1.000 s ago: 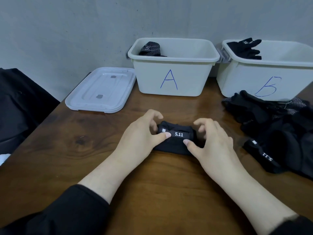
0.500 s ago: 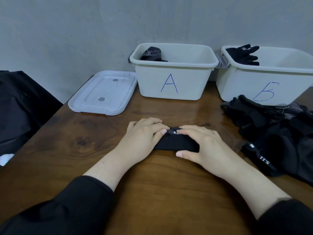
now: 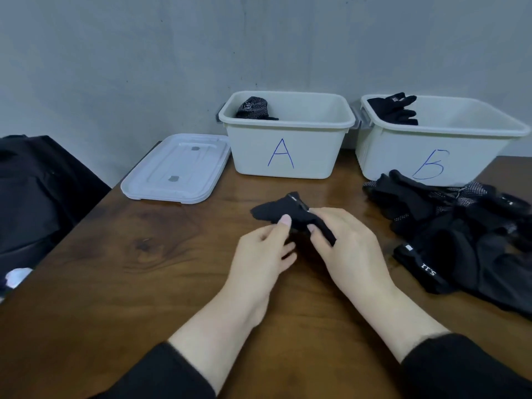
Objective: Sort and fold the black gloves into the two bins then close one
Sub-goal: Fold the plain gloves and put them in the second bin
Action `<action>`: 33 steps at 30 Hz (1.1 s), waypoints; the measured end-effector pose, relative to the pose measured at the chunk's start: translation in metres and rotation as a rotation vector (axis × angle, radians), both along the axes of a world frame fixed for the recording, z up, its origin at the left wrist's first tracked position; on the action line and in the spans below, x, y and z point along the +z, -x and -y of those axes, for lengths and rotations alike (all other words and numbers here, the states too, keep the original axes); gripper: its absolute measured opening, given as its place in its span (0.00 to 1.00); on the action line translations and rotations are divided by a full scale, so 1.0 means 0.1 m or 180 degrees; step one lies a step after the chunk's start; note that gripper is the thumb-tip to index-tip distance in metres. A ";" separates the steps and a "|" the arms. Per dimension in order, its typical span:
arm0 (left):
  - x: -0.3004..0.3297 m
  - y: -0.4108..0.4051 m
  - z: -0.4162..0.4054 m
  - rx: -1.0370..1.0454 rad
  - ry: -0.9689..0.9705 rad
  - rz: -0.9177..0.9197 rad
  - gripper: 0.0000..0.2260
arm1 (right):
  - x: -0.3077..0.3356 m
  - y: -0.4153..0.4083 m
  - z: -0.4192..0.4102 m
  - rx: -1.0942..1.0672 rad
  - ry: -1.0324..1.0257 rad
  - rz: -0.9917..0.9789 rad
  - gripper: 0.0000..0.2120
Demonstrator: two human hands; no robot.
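A folded black glove (image 3: 276, 212) is lifted slightly off the wooden table (image 3: 115, 277) in front of the bins. My left hand (image 3: 263, 256) pinches its near edge with the thumb on top. My right hand (image 3: 347, 249) grips its right end, fingers curled round it. Bin A (image 3: 288, 156) stands at the back with a dotted black glove (image 3: 253, 108) inside. To its right, bin B (image 3: 403, 159) holds a black glove (image 3: 394, 109) at its left end. A pile of black gloves (image 3: 460, 226) lies on the table at the right.
A clear plastic lid (image 3: 178, 168) lies flat to the left of bin A. A dark bag or garment (image 3: 34, 191) sits off the table's left edge. The grey wall stands right behind the bins.
Both hands pressed the folded glove flat on the table before. Now they have picked it up and hold it tilted above the table.
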State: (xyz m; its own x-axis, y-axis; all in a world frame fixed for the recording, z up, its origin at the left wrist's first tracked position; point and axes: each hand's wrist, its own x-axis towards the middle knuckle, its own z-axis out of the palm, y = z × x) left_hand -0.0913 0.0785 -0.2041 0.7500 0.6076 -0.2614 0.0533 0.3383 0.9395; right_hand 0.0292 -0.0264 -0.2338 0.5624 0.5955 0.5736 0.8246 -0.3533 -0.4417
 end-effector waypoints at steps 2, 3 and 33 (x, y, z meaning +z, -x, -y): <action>0.05 -0.10 0.03 -0.0045 0.0560 0.0239 0.09 | 0.01 0.12 0.00 0.0180 0.0290 -0.0006 0.18; 0.08 -0.15 0.02 0.0022 0.0697 0.0303 0.10 | 0.02 0.18 0.01 0.0253 0.0489 -0.0021 0.23; 0.33 -1.78 0.18 -0.0015 -0.3197 0.0678 0.13 | 1.54 -1.76 1.53 -0.0730 -0.0959 -0.2317 0.10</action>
State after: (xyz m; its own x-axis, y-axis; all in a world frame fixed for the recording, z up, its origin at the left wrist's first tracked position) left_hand 0.0864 0.0604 -0.1707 0.7244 0.4693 0.5050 -0.1483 -0.6093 0.7789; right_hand 0.2050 -0.1798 -0.0801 0.9446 0.2991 0.1350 0.2165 -0.2589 -0.9413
